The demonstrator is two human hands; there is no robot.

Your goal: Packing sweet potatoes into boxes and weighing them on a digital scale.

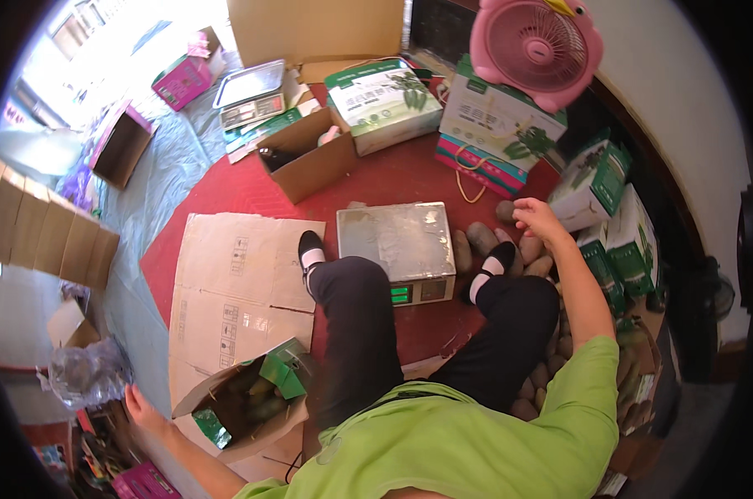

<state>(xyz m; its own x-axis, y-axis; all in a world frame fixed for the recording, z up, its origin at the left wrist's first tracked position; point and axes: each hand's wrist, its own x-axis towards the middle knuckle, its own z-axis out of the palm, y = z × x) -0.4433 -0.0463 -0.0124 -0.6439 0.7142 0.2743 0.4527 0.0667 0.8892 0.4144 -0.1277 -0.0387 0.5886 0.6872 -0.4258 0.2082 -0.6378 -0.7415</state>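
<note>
Head view: right of the scale (385, 229), the right hand (539, 220) has a brown lump (504, 212) at its bent fingertips; a shoe (499, 254) stands among more lumps (481, 238) nearby. Far left of the scale, the left hand (148, 413) half curls beside a plastic bag (86, 374), grip unclear. Cardboard (243, 266) and an open carton (268, 432) lie between.

Bright light (181, 29) floods the far left corner, washing over blue plastic sheeting (150, 287); red matting (239, 187) spreads across the middle, and a pale wall (684, 83) climbs at right.
</note>
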